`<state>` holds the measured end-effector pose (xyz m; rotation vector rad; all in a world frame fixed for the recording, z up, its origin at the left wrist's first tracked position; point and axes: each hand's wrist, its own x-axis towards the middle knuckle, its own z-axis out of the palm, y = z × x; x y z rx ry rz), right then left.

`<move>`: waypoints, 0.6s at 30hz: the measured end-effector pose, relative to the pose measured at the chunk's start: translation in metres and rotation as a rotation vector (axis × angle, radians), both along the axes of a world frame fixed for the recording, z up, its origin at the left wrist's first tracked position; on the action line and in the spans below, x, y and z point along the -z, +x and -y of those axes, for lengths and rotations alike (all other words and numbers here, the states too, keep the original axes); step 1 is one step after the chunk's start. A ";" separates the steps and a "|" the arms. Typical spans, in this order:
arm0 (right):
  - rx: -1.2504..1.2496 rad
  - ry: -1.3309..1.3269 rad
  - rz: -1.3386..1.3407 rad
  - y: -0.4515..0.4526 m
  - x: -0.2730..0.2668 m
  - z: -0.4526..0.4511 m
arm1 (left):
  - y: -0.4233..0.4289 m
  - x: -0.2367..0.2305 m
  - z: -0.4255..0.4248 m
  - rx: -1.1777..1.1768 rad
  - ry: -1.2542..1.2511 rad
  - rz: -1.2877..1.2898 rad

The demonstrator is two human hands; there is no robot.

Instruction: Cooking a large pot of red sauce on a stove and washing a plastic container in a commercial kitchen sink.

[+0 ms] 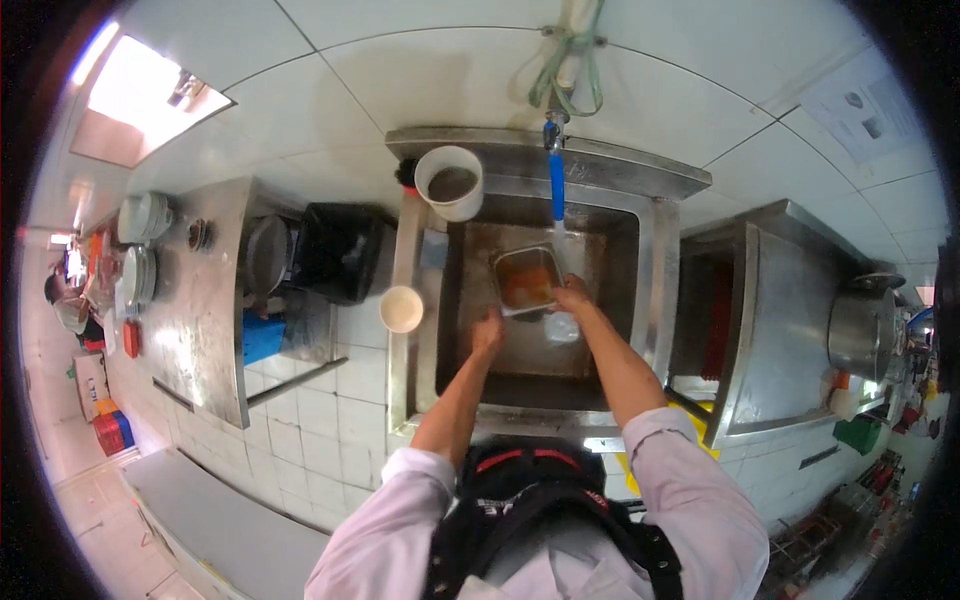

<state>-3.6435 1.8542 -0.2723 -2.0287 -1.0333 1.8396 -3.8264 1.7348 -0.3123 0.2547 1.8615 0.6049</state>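
Over a stainless steel sink [656, 300], my right hand [574, 294] grips the right edge of a square metal container [527, 277] with orange-brown contents. My left hand [489, 331] is at its lower left corner, fingers close to the rim; whether they hold it is unclear. Water runs from a tap with a blue lever handle [556, 184] to the right of the container. A clear plastic-looking item [561, 328] lies just below my right hand.
A white bucket [450, 184] and a small cream-coloured bowl [402, 309] stand on the sink's left edge. Stacked plates [140, 274] are on the left steel table [202, 300]. A large metal pot [861, 330] stands on the right counter. A person [69, 304] is far left.
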 end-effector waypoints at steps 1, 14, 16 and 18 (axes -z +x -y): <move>-0.026 -0.001 -0.002 -0.005 -0.007 -0.002 | -0.002 -0.002 -0.001 -0.006 0.000 0.001; 0.289 -0.082 -0.066 0.021 0.040 -0.020 | 0.006 0.055 0.020 0.309 0.344 -0.169; 0.318 0.008 -0.071 -0.017 0.038 -0.003 | -0.019 0.079 0.042 0.324 0.368 -0.304; 0.327 0.004 -0.081 -0.018 0.043 0.004 | -0.017 0.091 0.048 0.209 0.391 -0.242</move>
